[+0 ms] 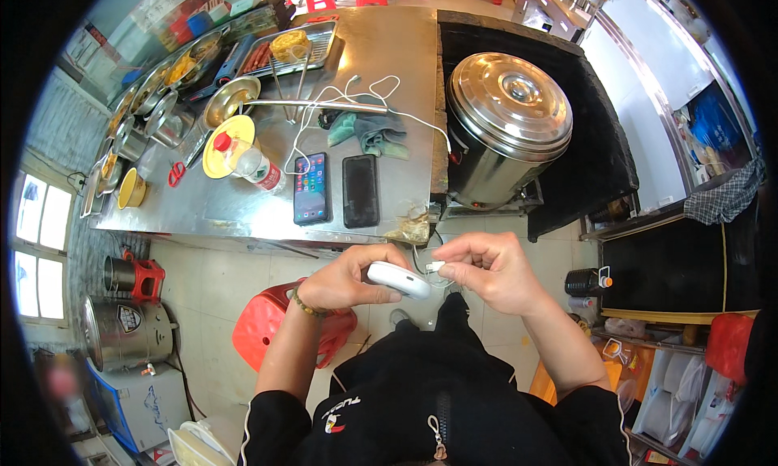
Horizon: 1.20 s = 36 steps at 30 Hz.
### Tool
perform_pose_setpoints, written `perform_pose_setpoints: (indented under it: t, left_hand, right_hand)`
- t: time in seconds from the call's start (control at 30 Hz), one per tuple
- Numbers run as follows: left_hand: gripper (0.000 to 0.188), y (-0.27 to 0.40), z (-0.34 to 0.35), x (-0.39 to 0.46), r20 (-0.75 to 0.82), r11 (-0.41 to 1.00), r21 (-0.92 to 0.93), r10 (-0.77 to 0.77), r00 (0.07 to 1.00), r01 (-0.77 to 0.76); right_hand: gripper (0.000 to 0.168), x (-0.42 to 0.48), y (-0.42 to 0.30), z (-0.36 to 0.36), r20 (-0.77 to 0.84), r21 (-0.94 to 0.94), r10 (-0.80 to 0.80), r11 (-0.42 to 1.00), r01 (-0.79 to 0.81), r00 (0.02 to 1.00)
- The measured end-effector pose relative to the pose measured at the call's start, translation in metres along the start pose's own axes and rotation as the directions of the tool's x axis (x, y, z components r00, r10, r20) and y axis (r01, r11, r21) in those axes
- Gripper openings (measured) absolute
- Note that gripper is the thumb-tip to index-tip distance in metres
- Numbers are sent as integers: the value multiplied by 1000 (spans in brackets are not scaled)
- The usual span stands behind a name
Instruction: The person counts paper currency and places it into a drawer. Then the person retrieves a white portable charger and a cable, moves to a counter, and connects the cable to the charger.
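My left hand (352, 279) grips a rounded white device (399, 279) with a small port slot in its side facing right. Just right of it, my right hand (489, 271) pinches a white cable plug (434, 266) between thumb and fingers; plug and device are apart. On the steel counter (261, 214) beyond lie a phone with a lit screen (310, 187) and a dark phone (360, 190) side by side. A white cable (328, 91) loops over the counter behind them, near a green-grey cloth (377, 136) and a long-handled metal ladle (232, 101).
A large lidded steel pot (510, 125) stands right of the counter. A plastic bottle (258, 168) lies against a yellow bowl (228, 147). Red scissors (176, 174) are further left. Below the counter stands a red plastic stool (261, 326). Shelves with containers (674, 381) are at lower right.
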<state>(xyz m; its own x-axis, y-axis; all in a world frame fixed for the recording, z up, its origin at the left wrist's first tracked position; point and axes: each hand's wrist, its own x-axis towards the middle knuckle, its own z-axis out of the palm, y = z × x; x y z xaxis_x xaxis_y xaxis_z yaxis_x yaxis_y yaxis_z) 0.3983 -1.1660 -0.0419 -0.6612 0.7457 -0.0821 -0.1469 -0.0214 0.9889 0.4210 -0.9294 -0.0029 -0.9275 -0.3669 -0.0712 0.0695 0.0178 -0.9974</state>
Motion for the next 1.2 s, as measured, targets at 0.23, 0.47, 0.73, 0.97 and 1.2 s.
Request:
perform_pose_setpoints:
  t: [0.23,0.47,0.73,0.97,1.2]
  left_hand:
    - [31,-2,-5,0,-86,987,-68,-154,984,149]
    - [32,18,14,18,-289,998,67,4,957,16]
    - [27,33,49,5,-425,893,355,418,803,-277]
    - [27,35,47,3,-416,930,243,357,836,-277]
    - [31,-2,49,25,-583,770,-526,-17,812,-362]
  right_hand:
    - [8,-5,2,2,55,169,69,983,-78,996]
    - [8,-6,30,11,84,147,46,987,-58,995]
    - [9,-27,27,19,-130,35,-227,972,233,965]
    - [10,-32,19,25,-199,-86,-301,953,289,933]
    - [10,-21,16,58,-161,-350,-339,898,267,927]
